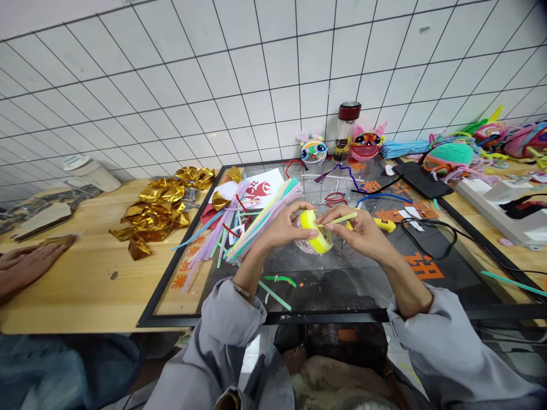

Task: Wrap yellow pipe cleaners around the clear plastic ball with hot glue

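My left hand (287, 226) is closed around a clear round plastic container (304, 246) with bright yellow bands around it, tilted on its side above the dark glass board. In my right hand (361, 232), a pale yellow strip (343, 218) like a flattened straw is pinched, its inner end against the yellow band. Beside my left forearm lies a bundle of pastel strips (269, 219) in purple, green and yellow. A yellow-handled tool (385, 225) with a black cord, perhaps a glue gun, rests partly hidden behind my right hand.
Gold foil pieces (160, 200) lie to the left, near another person's hand (29, 263). Behind are red-handled scissors (335, 198), two decorated animal faces (314, 149) and a glass bottle (345, 134). A phone (422, 179) and a power strip (498, 208) are at right.
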`<state>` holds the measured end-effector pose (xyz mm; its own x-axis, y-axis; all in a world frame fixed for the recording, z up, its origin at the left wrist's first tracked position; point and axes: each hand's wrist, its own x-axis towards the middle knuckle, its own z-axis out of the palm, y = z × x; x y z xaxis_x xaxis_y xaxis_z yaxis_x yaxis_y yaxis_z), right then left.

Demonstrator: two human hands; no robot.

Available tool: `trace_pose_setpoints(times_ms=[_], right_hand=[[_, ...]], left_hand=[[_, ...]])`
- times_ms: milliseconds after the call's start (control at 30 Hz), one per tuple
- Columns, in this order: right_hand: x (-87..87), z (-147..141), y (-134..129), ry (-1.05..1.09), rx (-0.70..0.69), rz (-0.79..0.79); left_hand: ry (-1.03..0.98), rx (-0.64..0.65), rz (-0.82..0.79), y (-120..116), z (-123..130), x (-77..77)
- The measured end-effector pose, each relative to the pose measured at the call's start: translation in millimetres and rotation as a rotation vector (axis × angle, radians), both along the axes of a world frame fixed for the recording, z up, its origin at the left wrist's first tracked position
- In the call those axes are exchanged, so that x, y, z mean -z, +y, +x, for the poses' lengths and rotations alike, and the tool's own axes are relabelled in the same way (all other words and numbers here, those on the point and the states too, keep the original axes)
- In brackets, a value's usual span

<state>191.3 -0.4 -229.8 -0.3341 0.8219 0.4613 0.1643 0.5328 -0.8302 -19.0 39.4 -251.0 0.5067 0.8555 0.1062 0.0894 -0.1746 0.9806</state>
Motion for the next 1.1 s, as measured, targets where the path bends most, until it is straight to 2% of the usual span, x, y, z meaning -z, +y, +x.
trace_pose_setpoints(times_ms=[333, 767, 1100], right_hand=[[-2.9, -0.3, -0.6, -0.014, 0.011, -0.019], [6.3, 0.0, 7.1, 0.015, 0.024, 0.012], [10.8, -1.0, 13.1, 0.059, 0.051, -0.012]], left_hand=[[-0.026, 0.008, 0.045, 0.1, 0.4, 1.2], [0.06, 0.016, 0.081, 3.1, -4.7, 5.0], [0.2, -0.073, 0.291, -12.1, 2.6, 2.6]])
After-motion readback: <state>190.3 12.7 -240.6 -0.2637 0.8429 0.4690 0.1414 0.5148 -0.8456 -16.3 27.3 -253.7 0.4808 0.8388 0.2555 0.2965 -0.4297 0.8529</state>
